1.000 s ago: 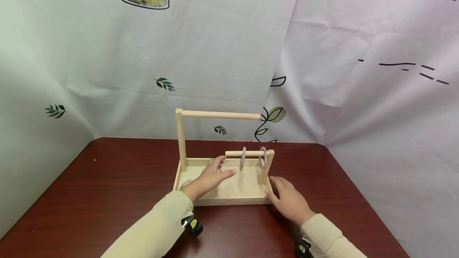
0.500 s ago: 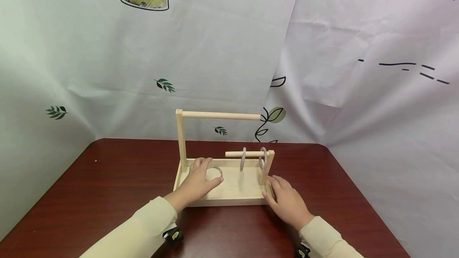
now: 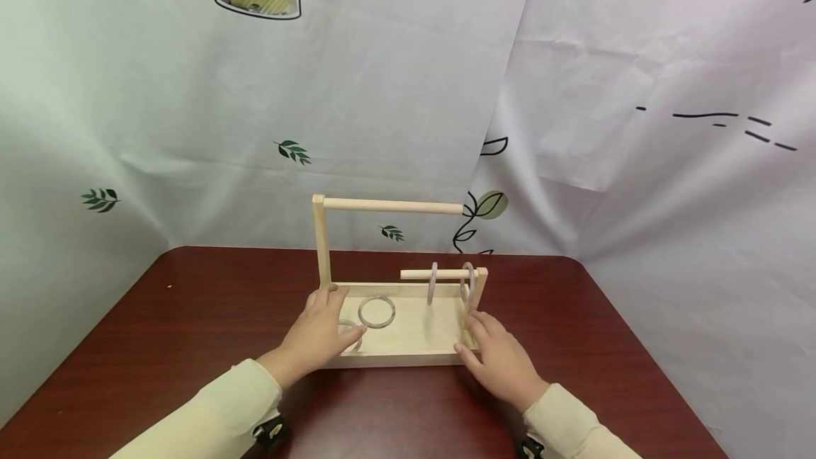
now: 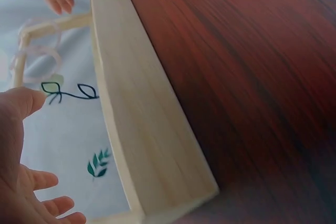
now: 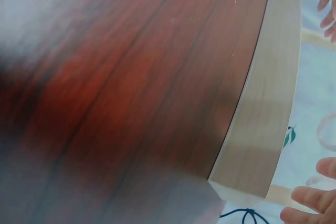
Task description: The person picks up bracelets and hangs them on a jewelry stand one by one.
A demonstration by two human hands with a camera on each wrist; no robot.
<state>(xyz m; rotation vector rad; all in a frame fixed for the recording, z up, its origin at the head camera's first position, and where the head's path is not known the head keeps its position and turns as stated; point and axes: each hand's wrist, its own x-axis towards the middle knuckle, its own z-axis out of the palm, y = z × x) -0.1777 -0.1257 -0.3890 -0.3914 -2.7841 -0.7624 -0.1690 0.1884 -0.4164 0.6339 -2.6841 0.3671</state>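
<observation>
A pale wooden bangle stand has a tray base [image 3: 414,359], a tall left post with a bare upper rod [image 3: 393,205], and a short right post with a lower rod [image 3: 451,273]. Two pale purplish bangles hang on the lower rod: one mid-rod [image 3: 432,284], another near its post [image 3: 471,285]. One more bangle [image 3: 377,327] lies flat in the tray. Beside it, a further bangle [image 3: 347,323] is partly hidden by my left hand [image 3: 315,335], whose spread fingers lie over the tray's left end, holding nothing. My right hand [image 3: 503,363] touches the right end, fingers relaxed.
The stand sits on a dark red wooden table [image 3: 223,317]. Behind it hangs a white curtain [image 3: 395,91] printed with leaves, meeting another white sheet [image 3: 676,197] at the right. The upper rod juts rightward above the lower one.
My left hand has moved left, from beside the lower rod to the tray's left end, uncovering the bangle lying in the tray. My right hand has shifted slightly left against the tray's right end.
</observation>
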